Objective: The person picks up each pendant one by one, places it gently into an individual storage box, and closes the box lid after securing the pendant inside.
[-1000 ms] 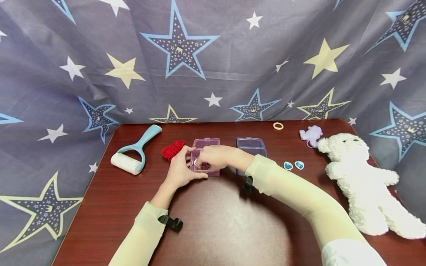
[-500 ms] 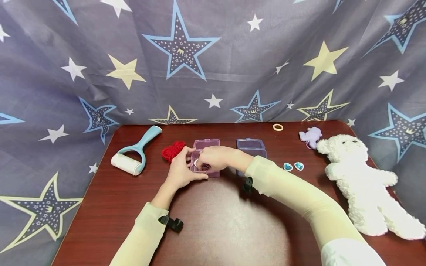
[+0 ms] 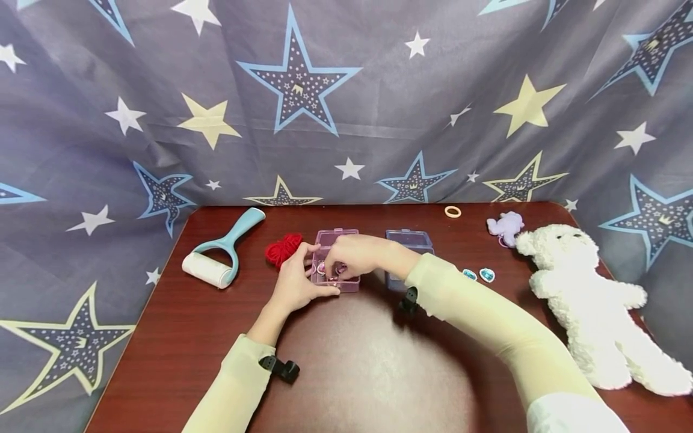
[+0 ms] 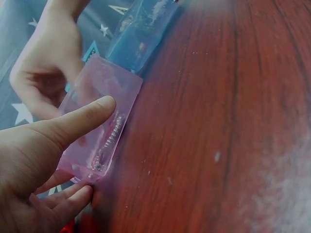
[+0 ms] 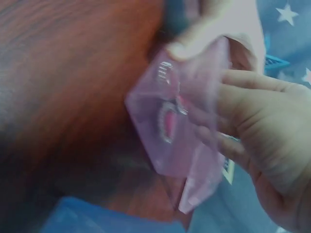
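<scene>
A small clear pink box [image 3: 349, 287] stands on the table with its lid raised at the back. My left hand [image 3: 295, 279] grips its left end, the thumb [image 4: 92, 116] along the near wall and the fingers round the side. From above, my right hand [image 3: 360, 255] reaches into the box; its fingers [image 5: 233, 104] show through the wall, extended beside pink gems. These pink gems [image 5: 168, 124] have clear sparkling edging and lie inside against the near wall. A second open box, blue and clear [image 3: 409, 240], stands to the right, partly behind the right forearm.
Red yarn [image 3: 283, 249] lies left of the pink box, with a blue-handled lint roller [image 3: 208, 269] farther left. Two blue gems [image 3: 487, 275], a wooden ring [image 3: 452, 211], a small purple plush toy [image 3: 506, 227] and a white teddy bear [image 3: 579, 300] lie on the right.
The right hand's fingers have shifted slightly inside the pink box, and more of the pink gems shows beneath them. The left hand keeps its hold. The head view has tilted up a little.
</scene>
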Demonstrator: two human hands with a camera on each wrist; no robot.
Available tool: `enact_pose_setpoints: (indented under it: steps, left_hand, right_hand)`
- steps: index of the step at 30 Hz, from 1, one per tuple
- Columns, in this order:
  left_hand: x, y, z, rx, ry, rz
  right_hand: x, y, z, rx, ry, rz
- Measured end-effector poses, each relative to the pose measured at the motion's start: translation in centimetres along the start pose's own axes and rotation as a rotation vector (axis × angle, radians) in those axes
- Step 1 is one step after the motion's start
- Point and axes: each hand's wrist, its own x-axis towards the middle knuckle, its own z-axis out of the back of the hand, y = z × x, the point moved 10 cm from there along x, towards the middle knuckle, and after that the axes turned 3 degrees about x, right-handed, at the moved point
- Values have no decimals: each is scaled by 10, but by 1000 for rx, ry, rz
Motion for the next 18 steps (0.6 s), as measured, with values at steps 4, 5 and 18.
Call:
enact_pose_setpoints:
  steps: [4, 5, 18]
  left_hand:
    - [0, 0, -1, -13, -2, 0]
    - [0, 0, -1, -14, -2, 2]
    - [0, 1, -2, -28, -9, 21]
  right_hand:
    - [-13, -6, 31, 76, -149, 43]
    - [-16, -9, 38, 89, -192, 50]
    - [-36, -76, 61, 94, -459, -294]
